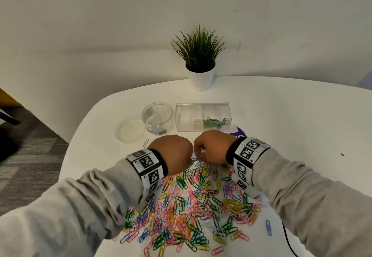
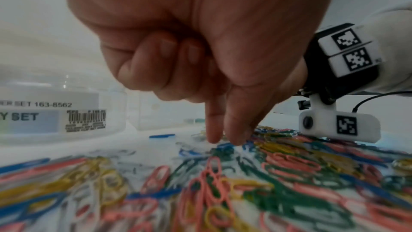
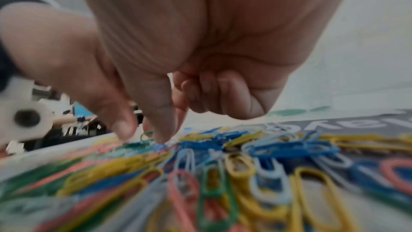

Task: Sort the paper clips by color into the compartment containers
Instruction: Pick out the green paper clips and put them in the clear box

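Head view: both hands sit knuckle to knuckle over the far edge of the paper clip pile (image 1: 193,202) on the tabletop (image 1: 291,116). Left hand (image 1: 173,152) grip: thumb and forefinger pressed together, tips down at the clips; whether a clip is pinched, cannot tell. Right hand (image 1: 211,148) likewise. Beyond the grip stands the clear compartment box (image 1: 202,117), green clips inside.

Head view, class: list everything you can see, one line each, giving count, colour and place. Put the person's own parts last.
Paper clips: a large pile, mixed green, pink, yellow, blue, white, near table edge.
Compartment box: one, clear, behind the hands, green clips in its right half.
Round tub: one, clear, left of box.
Lid: one, clear, left of tub.
Potted plant: one, green in white pot, far edge.
Table: one, white.
Left hand: fingertips down in the pile.
Right hand: fingertips down in the pile.
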A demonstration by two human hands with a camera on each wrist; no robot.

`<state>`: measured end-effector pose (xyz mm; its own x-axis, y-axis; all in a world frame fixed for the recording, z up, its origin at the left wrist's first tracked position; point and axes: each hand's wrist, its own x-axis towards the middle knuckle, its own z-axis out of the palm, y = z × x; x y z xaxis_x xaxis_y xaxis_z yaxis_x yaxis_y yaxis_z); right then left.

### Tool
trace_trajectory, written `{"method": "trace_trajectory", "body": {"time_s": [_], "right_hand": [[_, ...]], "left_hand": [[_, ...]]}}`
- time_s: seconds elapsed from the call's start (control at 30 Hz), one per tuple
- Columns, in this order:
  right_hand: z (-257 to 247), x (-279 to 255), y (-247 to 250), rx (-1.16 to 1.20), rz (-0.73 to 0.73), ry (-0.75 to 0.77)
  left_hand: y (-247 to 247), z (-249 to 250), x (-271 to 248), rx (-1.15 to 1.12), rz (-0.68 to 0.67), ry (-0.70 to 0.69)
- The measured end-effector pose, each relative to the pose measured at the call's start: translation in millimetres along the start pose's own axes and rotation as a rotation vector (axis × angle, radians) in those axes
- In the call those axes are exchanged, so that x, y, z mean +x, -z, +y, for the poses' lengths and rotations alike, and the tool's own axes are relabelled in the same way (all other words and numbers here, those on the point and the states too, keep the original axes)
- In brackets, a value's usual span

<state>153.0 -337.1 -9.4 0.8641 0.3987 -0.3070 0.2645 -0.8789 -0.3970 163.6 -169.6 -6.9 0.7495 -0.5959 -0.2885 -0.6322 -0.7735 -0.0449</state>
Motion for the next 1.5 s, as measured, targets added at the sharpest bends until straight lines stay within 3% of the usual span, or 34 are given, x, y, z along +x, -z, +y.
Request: {"method": "trace_trajectory", "body": {"time_s": [0.2,0.37,0.47,0.53,0.6,0.73,0.9,1.03,1.2,1.5], "right_hand": [[11,-13,29,0.164,0.150,-0.054],[35,-9,72,0.125,0.405,-0.150],[41,5,81,0.017,0.328,-0.177],[42,8,86,-0.033,0.269,-0.171],[46,0,93,0.007,0.325,-0.162],[54,-40,87,0.078,0.433,-0.184],[63,-97,30,0.056,0.159,-0.252],[70,-124,-14,0.042,0.051,-0.250],[83,-121,-28,0.032,0.203,-0.298],[91,-116,-36,0.058,0.294,-0.369]], "left_hand": [[-13,-7,1,-0.060,-0.015,0.041],[12,-29,6,-0.524,-0.086,0.120],[39,-32,18,-0.927,-0.167,0.283],[59,-28,30,-1.038,-0.113,0.298],[77,-21,47,-0.944,-0.017,0.248],[88,0,81,-0.551,0.181,0.085],[85,22,94,-0.194,0.054,-0.030],[75,41,64,-0.177,0.188,-0.082],[23,67,28,-0.114,0.042,-0.233],[-13,58,19,-0.170,0.149,-0.081]]}}
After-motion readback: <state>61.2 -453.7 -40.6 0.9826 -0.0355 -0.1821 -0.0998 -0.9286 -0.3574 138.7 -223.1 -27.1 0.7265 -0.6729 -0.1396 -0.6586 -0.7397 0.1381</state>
